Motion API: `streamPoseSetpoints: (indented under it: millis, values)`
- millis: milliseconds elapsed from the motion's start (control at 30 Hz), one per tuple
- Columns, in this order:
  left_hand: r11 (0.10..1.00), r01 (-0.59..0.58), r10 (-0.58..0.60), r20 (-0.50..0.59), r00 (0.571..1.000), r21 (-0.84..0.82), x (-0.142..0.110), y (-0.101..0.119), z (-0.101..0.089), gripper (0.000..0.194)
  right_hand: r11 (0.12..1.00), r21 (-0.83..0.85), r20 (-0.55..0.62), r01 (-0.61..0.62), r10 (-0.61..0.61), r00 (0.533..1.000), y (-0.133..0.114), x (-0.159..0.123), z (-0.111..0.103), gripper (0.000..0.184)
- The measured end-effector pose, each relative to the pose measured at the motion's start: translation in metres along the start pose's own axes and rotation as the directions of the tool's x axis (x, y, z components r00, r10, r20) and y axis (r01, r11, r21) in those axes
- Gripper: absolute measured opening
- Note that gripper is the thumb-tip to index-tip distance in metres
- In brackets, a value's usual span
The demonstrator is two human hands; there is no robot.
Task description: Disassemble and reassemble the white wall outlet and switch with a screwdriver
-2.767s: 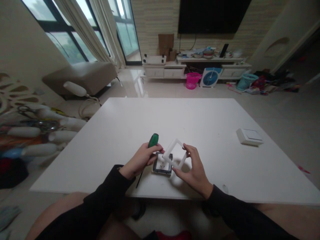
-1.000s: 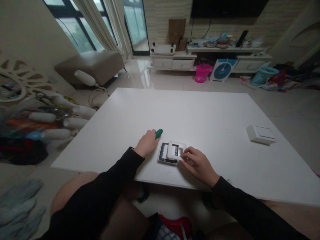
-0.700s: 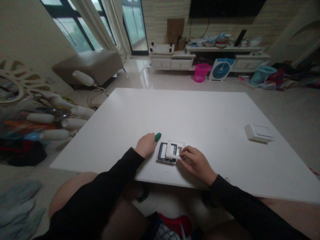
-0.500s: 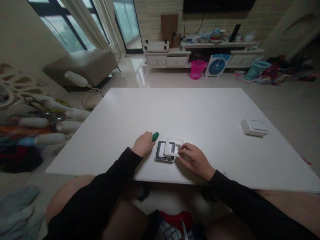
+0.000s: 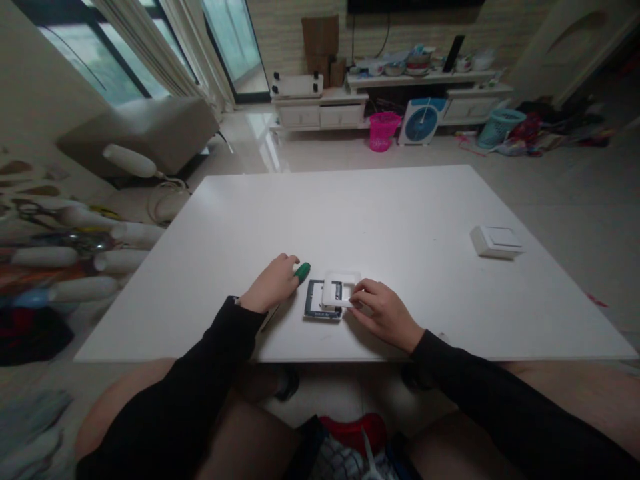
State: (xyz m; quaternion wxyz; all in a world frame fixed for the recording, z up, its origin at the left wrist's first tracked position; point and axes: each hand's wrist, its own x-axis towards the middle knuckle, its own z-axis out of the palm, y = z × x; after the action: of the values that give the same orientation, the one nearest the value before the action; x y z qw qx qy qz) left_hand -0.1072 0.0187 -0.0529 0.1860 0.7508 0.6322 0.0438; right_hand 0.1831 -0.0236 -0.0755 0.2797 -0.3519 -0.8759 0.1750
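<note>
In the head view my right hand [image 5: 385,310] pinches the edge of a white square frame [image 5: 330,293] with an opening in it. The frame is held tilted above the right part of a square panel [image 5: 315,310], which has a dark border and a pale middle and lies on the white table [image 5: 350,207]. My left hand [image 5: 273,283] is just left of the panel, its fingers lifted and partly spread. Close by its fingertips lies the green handle [image 5: 303,272] of what looks like a screwdriver; a thin shaft shows under the wrist.
A white box with a raised rectangular plate [image 5: 497,241] sits toward the table's right edge. Beyond the table are a pink basket [image 5: 384,132], a blue fan [image 5: 421,123] and a low cabinet [image 5: 343,117]. White rounded cylinders [image 5: 75,290] crowd the left side.
My left hand has shifted left and loosened from the green handle, which stays beside the panel. My right hand still holds the white frame. The whole view has shifted slightly.
</note>
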Motion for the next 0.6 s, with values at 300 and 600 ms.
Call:
streamPoseSetpoints:
  millis: [300,600]
  values:
    - [0.937,-0.216,0.282,0.225,0.933,-0.276,-0.02,0.017,-0.007,0.067,1.0,-0.001,0.015,0.011,-0.01,1.0,-0.001,-0.001,0.001,0.008]
    - [0.921,-0.204,0.276,0.185,0.943,-0.333,-0.017,0.026,0.017,0.098,0.999,-0.013,0.053,0.041,-0.04,0.998,0.0,-0.003,0.004,0.005]
